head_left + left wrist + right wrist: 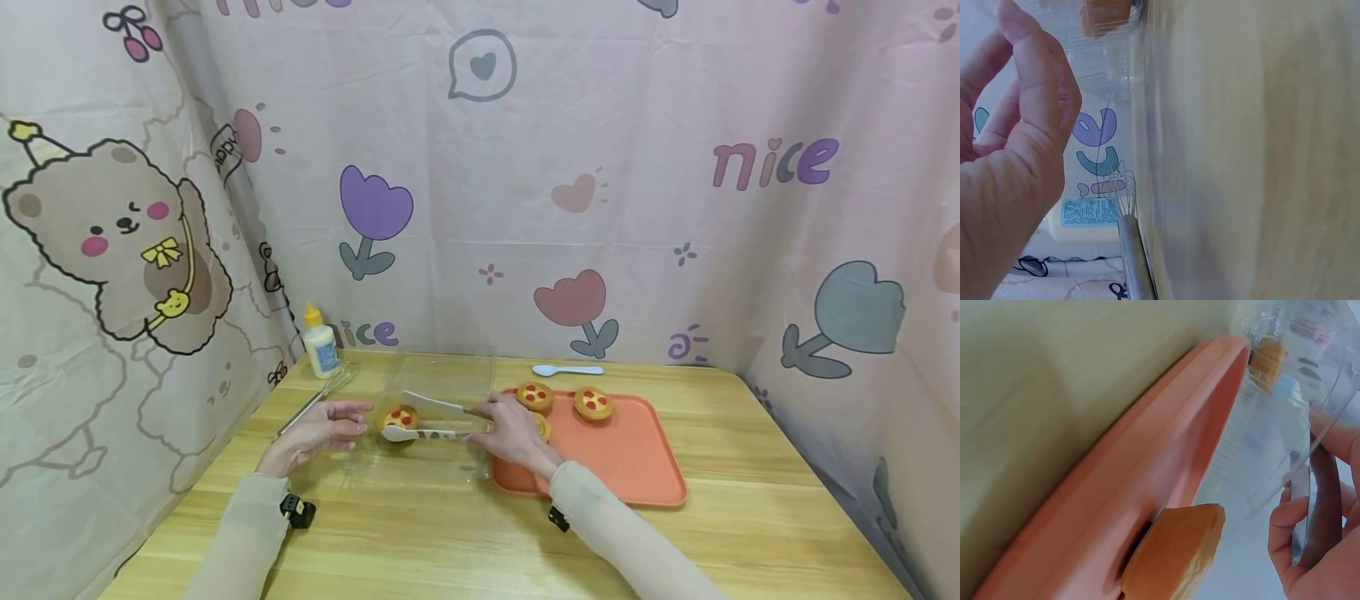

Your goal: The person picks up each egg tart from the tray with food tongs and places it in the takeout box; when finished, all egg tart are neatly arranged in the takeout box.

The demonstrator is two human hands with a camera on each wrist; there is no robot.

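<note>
My right hand [517, 429] holds a pair of metal tongs [1324, 500] with pale tips, their arms spread apart. In the head view the tips lie on either side of a small toy pizza [397, 419] inside a clear plastic box [442, 471]; whether they touch it I cannot tell. My left hand [318, 433] is beside the box's left side, its fingers loosely bent with nothing in them. On the orange tray [615, 458] are more small pizzas, one at the back left [535, 395], another further right [593, 404], and a third partly hidden by my right hand.
A metal whisk [318, 398] lies left of the box, behind my left hand. Behind the whisk stands a glue bottle [322, 346] with a yellow cap. Along the table's back edge lies a pale blue spoon [567, 370]. A printed curtain [480, 183] hangs behind the table.
</note>
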